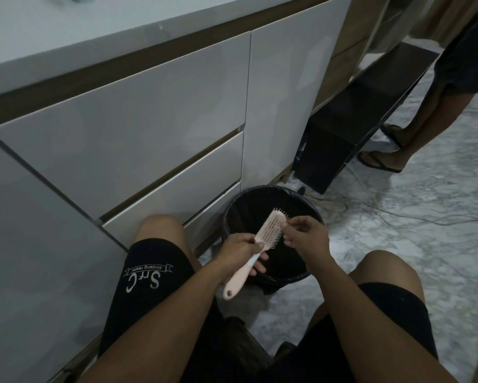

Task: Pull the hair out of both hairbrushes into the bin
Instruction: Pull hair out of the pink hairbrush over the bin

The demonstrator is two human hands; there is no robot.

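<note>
A pink hairbrush (pixel 268 228) with a pale handle is held over the black-lined bin (pixel 309 208), which stands on the floor between my knees and the cabinet. My left hand (pixel 240 251) is wrapped around the brush's neck, and the handle sticks out toward me. My right hand (pixel 305 234) is at the bristles near the brush's tip, fingertips pinched together there. Any hair between those fingers is too fine to make out. Only one hairbrush is in view.
White cabinet drawers (pixel 138 139) rise close on the left. A dark low box (pixel 351 128) sits beyond the bin, with loose cables (pixel 384 217) on the marble floor. Another person's legs in sandals (pixel 381 158) stand at the far right.
</note>
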